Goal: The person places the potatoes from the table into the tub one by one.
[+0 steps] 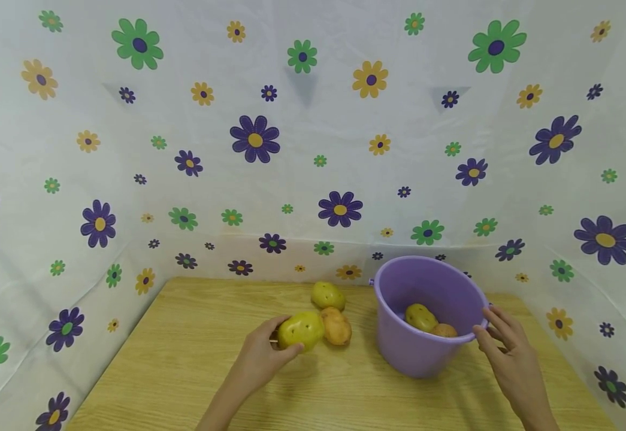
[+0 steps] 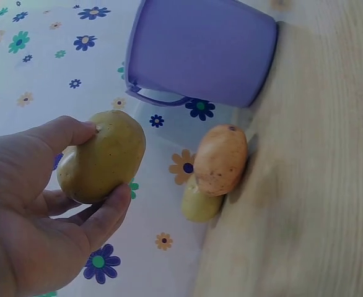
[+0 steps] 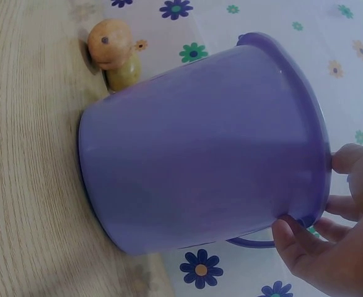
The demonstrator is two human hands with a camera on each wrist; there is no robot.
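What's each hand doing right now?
Left hand: grips a yellow-green potato.
Right hand: fingers on the purple bucket rim; grip cannot be told.

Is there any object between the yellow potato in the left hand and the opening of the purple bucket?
Only the orange potato lies on the table between the yellow potato in the left hand and the purple bucket. It sits low; the bucket's open top looks unobstructed.
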